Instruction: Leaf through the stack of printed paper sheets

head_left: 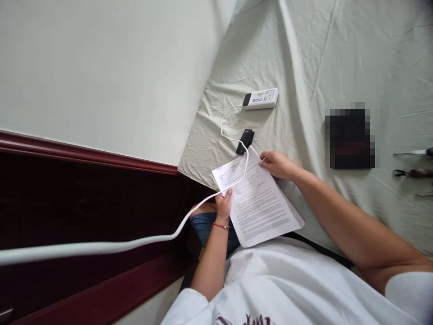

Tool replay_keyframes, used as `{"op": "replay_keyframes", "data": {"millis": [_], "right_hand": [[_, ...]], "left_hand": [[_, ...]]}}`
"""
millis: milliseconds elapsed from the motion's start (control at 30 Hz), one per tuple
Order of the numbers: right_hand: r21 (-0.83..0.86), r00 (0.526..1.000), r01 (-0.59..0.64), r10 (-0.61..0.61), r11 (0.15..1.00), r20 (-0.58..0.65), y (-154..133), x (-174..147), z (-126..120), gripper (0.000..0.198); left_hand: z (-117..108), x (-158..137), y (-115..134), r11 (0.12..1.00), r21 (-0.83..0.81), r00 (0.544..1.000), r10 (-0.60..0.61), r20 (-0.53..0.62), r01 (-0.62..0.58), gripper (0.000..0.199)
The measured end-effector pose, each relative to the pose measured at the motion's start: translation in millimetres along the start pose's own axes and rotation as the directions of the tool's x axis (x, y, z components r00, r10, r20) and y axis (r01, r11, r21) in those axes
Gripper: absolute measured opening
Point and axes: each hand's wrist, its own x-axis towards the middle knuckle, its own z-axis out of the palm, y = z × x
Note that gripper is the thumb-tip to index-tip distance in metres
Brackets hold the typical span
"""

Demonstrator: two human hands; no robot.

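White printed sheets (259,205), stacked, slanted, lower corner fanned, near lap (203,227)

From the head, the camera looks down on the papers (260,205); near.

Left hand (223,206) clasping, right hand (276,165) apparently pinching, right arm (340,219) outstretched
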Motion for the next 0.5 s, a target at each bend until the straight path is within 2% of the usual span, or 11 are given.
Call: {"op": "replay_keyframes", "data": {"millis": [233,500], "right_hand": [[-0.13,1.0,0.009,-0.011,0.991,-0.012,2.2,0.5,2.6,0.019],[-0.044,1.0,0.005,-0.007,0.999,-0.03,-0.2,-2.4,-1.6,0.017]], "left_hand": [[-1.7,2.9,-5.7,1.0,0.006,0.999,0.025,-0.026,-0.025,0.058],[-4.4,1.6,-6.4,0.995,-0.096,0.999,0.0,-0.042,-0.004,0.064]]}}
